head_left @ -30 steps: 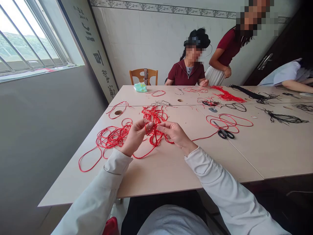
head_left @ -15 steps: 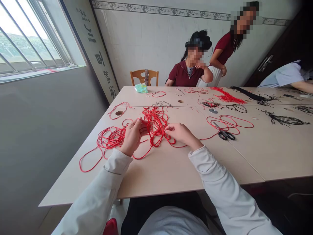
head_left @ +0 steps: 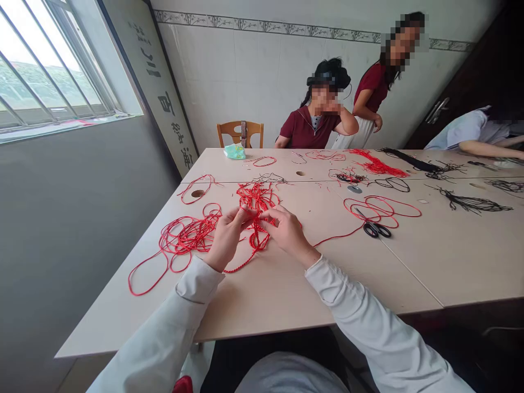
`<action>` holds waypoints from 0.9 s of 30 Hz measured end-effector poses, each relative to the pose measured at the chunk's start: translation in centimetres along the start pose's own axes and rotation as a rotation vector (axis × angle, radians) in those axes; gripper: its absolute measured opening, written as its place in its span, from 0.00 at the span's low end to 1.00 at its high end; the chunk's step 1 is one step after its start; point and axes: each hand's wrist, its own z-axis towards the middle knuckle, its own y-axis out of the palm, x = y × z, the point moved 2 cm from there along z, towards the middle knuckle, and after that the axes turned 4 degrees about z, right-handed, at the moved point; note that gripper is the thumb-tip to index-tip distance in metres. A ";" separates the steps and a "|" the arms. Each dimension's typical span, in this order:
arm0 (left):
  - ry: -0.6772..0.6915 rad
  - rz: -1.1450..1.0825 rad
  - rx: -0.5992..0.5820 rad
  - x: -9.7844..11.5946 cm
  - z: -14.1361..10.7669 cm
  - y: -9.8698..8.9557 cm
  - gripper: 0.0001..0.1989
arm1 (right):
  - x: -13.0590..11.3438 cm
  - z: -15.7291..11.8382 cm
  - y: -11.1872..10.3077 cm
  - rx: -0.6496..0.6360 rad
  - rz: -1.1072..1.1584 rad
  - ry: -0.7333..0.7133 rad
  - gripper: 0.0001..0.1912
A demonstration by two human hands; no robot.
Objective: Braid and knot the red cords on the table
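Note:
My left hand [head_left: 228,233] is closed in a pinch on a red cord, above the table near its front left. Close beside it, my right hand [head_left: 286,232] also pinches the cord, its fingertips almost meeting the left ones. A twisted red cord [head_left: 241,267] hangs below my hands and curves on the tabletop. Just behind my fingers lies a bundle of knotted red cords [head_left: 257,195], partly hidden by them. Left of my left hand is a loose tangle of smooth red cord [head_left: 186,234].
Black-handled scissors [head_left: 376,229] lie to the right by a looped red cord [head_left: 382,199]. Black cord bundles [head_left: 470,199] and a red bundle [head_left: 380,164] lie farther right. A green packet [head_left: 234,152] sits at the far edge of the table [head_left: 352,284]. Several people are across the table.
My right hand has moved left and now meets my left hand at the cord. My left hand has shifted slightly right. The camera view has shifted a little.

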 end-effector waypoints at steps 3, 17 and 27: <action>-0.030 -0.046 0.046 0.2 0.0 -0.3 0.16 | 0.0 0.0 0.1 -0.038 0.005 0.000 0.10; 0.057 0.120 -0.001 1.2 0.5 -1.6 0.15 | 0.0 -0.1 0.0 -0.244 0.595 0.367 0.12; 0.066 0.376 -0.206 2.0 -0.1 -0.9 0.17 | -0.7 0.0 -0.9 -0.295 0.746 0.522 0.20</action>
